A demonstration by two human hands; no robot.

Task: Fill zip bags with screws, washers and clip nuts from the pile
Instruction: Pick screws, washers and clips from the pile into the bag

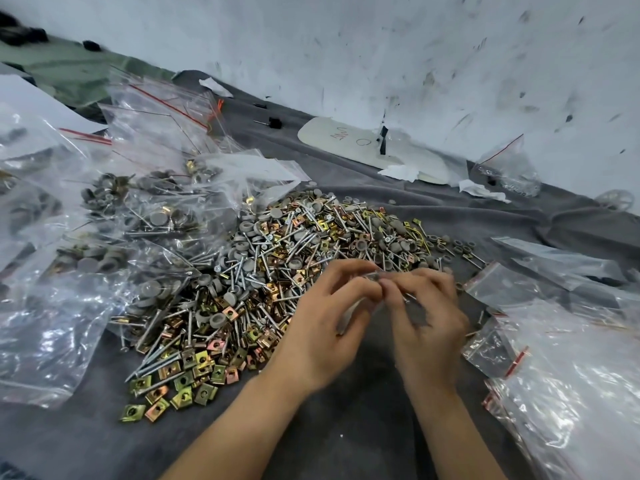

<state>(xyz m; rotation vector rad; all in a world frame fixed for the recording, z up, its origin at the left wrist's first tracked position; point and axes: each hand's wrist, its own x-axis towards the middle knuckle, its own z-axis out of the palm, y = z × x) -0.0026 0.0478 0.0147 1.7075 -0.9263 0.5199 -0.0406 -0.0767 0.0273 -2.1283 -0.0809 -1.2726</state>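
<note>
Both hands work at the near right edge of the pile (242, 289). The left hand (332, 306) and right hand (427, 313) have curled fingers with tips meeting, pinching a small clear zip bag (376, 276) between them. Blur hides its contents. Empty bags (571, 393) lie near right on the grey cloth (346, 427). Clip nuts (166, 393) fringe the pile's near left. Screws (263, 251) and washers (277, 213) mix farther in. Filled bags (156, 209) lie at the far left.

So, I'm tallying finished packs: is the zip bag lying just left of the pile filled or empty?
Filled: the zip bag shows grey washers and screws through its clear plastic.
</note>
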